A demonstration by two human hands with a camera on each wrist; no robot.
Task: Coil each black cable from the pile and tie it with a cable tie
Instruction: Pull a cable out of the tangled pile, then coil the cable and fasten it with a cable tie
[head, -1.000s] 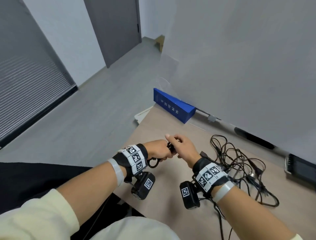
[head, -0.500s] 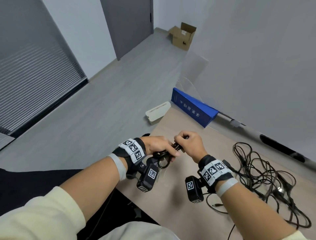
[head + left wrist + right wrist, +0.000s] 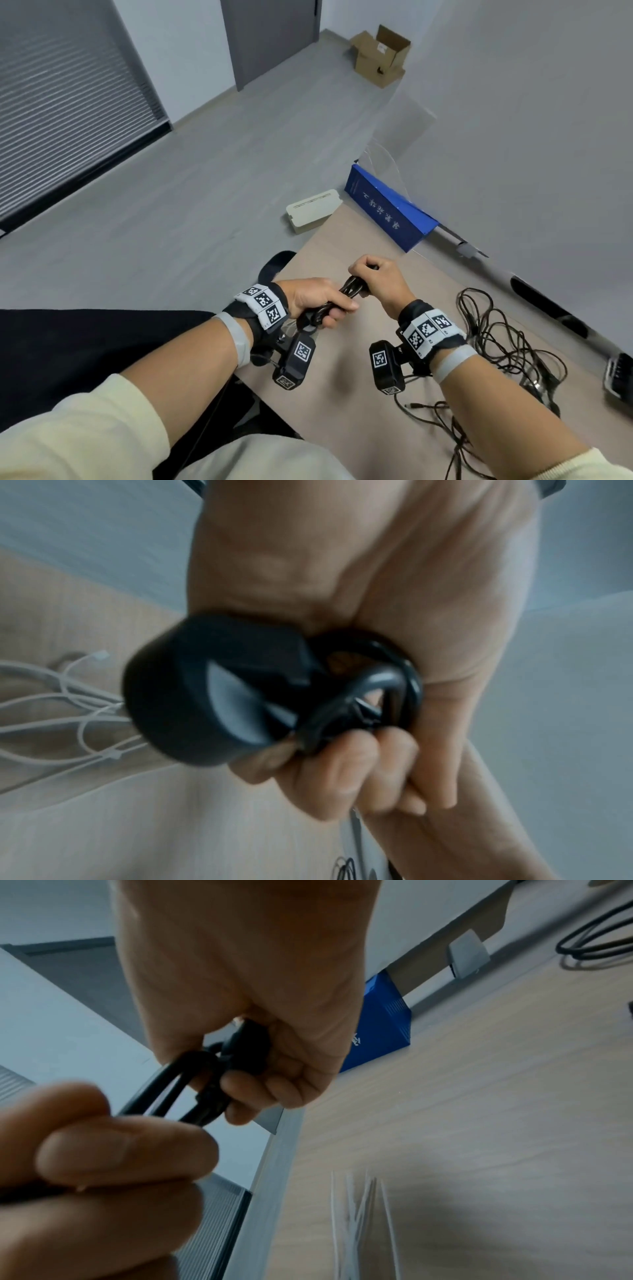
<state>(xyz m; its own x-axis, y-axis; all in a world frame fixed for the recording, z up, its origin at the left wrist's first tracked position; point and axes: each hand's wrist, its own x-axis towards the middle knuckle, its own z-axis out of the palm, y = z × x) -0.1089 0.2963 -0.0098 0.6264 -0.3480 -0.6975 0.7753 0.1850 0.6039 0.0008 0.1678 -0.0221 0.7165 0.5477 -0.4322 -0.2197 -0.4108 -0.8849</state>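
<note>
1. The left hand (image 3: 317,298) and the right hand (image 3: 380,279) were raised above the near corner of the desk (image 3: 342,387), close together.
2. A coiled black cable (image 3: 349,289) ran between them; the left grip was curled round one end of the bundle, the right grip clamped on the other.
3. In the left wrist view, a round black plug (image 3: 212,693) sat beside the loops at the left fingers (image 3: 346,772).
4. The pile of loose black cables (image 3: 503,342) lay on the desk to the right, well apart from the hands.
5. A blue box (image 3: 390,209) stood at the far desk edge.
6. Clear cable ties (image 3: 359,1218) lay on the desk below the hands.
</note>
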